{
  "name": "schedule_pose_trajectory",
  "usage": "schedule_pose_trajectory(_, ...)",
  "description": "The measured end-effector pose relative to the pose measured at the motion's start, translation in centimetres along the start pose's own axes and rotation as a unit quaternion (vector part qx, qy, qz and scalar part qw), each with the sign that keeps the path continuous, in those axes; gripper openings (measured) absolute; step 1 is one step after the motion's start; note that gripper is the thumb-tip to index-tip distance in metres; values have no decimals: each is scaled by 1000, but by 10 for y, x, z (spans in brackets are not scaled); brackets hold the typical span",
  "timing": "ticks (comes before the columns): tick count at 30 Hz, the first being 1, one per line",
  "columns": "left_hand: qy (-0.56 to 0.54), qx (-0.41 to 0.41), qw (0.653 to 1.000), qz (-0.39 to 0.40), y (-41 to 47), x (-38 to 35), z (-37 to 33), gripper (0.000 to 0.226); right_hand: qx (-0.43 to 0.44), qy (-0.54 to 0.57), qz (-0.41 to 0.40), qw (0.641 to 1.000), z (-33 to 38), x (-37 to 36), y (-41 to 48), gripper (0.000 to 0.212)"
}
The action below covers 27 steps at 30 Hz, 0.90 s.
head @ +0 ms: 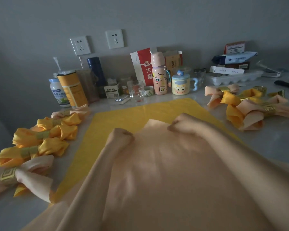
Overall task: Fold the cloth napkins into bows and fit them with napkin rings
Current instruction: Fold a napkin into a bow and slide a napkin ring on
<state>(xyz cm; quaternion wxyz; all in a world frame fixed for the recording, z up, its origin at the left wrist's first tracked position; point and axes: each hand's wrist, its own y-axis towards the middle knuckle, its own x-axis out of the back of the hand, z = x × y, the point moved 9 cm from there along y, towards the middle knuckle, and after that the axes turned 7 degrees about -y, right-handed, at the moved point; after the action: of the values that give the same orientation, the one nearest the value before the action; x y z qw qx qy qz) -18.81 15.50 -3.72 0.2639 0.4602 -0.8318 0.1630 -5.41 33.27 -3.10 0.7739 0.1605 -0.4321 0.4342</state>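
Note:
A peach cloth napkin hangs spread in the air in front of me, blurred by motion. My left hand grips its upper left edge with curled fingers. My right hand grips its upper right edge the same way. Under it a yellow napkin lies flat on the table. Several finished bows with gold rings lie at the left, yellow bows and a peach bow. More ringed bows lie in a heap at the right.
Along the wall stand jars, a blue flask, a glass, a pink bottle, a lidded cartoon mug, a red-and-white bag, an egg tray and stacked packets.

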Motion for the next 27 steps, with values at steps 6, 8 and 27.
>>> schedule_pose_trajectory(6, -65, -41, 996, 41, 6, -9, -1, 16, 49, 57, -38, 996, 4, -6, 8, 7)
schedule_pose_trajectory(8, -90, -64, 993, 31, 10, -8, -5, 14, 62, 76, -40, 994, 3, -5, 9, 10)
schedule_pose_trajectory(27, 75, -84, 993, 45, 2, -24, -20, 19, 156, 29, -130, 979, 18, -7, -6, 32)
